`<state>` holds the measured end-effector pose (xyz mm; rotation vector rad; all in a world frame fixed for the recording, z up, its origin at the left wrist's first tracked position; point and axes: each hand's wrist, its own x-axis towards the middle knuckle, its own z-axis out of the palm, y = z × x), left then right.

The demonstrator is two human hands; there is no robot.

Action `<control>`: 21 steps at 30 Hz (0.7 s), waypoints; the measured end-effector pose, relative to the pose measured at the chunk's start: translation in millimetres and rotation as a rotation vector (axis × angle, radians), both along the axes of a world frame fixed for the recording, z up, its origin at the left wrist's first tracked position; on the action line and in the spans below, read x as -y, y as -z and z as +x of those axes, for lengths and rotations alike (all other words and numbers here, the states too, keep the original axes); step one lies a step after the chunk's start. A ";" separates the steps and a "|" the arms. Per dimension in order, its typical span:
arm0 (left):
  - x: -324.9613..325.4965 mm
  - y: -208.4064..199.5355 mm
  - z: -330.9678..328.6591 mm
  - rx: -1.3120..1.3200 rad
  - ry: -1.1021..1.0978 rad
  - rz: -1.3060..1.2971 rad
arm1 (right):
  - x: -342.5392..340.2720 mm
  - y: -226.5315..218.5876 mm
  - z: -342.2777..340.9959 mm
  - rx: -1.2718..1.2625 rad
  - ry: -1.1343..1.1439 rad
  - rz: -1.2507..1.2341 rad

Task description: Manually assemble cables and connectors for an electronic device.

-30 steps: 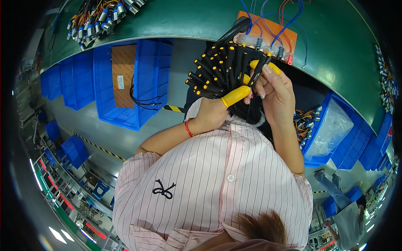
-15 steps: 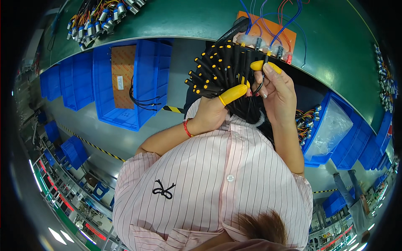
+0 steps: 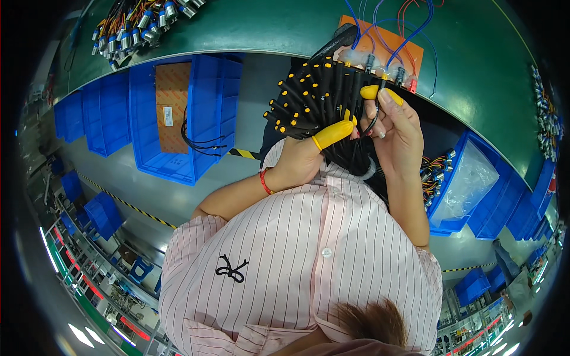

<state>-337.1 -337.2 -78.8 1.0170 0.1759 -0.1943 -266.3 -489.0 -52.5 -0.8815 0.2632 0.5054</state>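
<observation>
Right hand (image 3: pixel 398 121) has swung its cable (image 3: pixel 382 84) from a slant a second ago to nearly upright, bent below the grip. Thumb and finger are pinched on it, tip up at the orange board (image 3: pixel 415 53), so I'd say it's lined up now; can't tell if it's in. Left hand (image 3: pixel 301 159) has barely budged, fingers wrapped round the bunch (image 3: pixel 306 98) alongside.

Place: a factory room | long green work table (image 3: pixel 267 29) | blue boxes (image 3: pixel 142 151) in rows | bunches of wires with shiny ends (image 3: pixel 135 37) | yellow-and-black tape (image 3: pixel 244 153) on the floor (image 3: pixel 255 107)
</observation>
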 end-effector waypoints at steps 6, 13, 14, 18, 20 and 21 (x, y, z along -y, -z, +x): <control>-1.7 6.9 0.1 -0.001 0.012 -0.127 | -1.7 2.5 3.2 -0.054 0.030 0.147; 1.8 5.1 0.6 -0.108 -0.044 -0.295 | -3.2 5.5 5.2 0.034 0.024 -0.094; 1.7 4.7 1.1 -0.107 -0.049 -0.293 | -3.2 5.4 6.0 0.063 0.012 -0.177; 2.6 2.6 2.8 -0.124 -0.069 -0.286 | -8.1 0.2 5.4 0.085 -0.064 -0.161; 3.4 1.3 3.2 -0.131 -0.078 -0.291 | -11.5 0.7 7.6 0.079 -0.042 -0.174; 4.0 1.3 2.9 -0.129 -0.081 -0.301 | -12.9 1.2 8.3 0.076 -0.030 -0.180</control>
